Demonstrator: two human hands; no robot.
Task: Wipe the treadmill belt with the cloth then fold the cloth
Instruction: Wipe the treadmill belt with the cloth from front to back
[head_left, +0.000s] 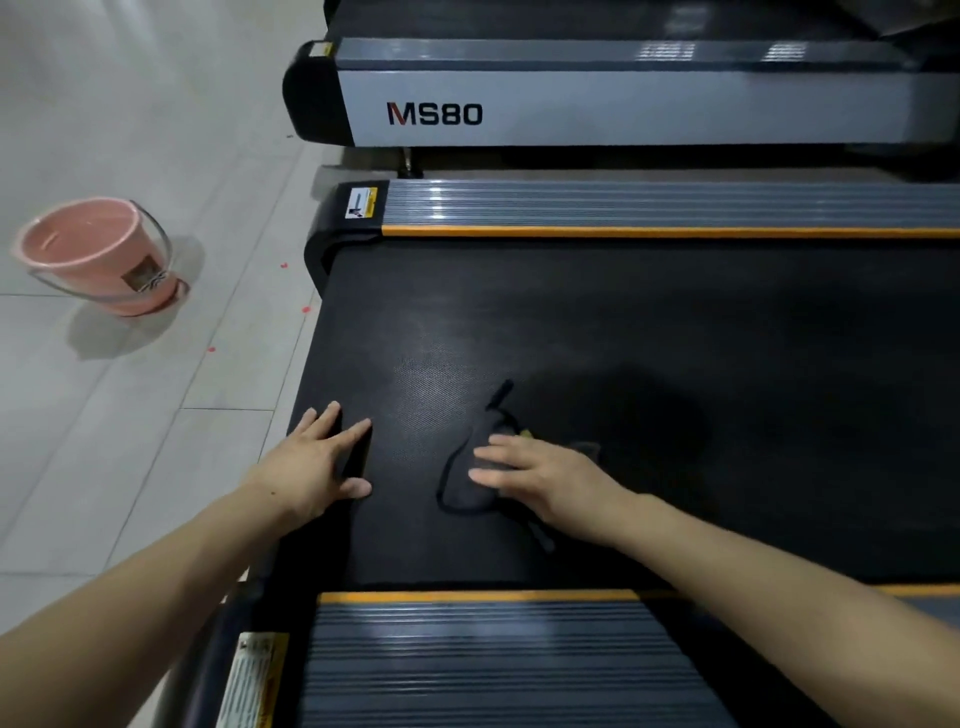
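Right hand presses flat, fingers straight, on the dark cloth to wipe the treadmill belt; left hand lies open, empty, bracing the belt's end.

A gym: one treadmill underfoot, another marked MS80 at twelve o'clock, pink bucket on tiled floor at ten
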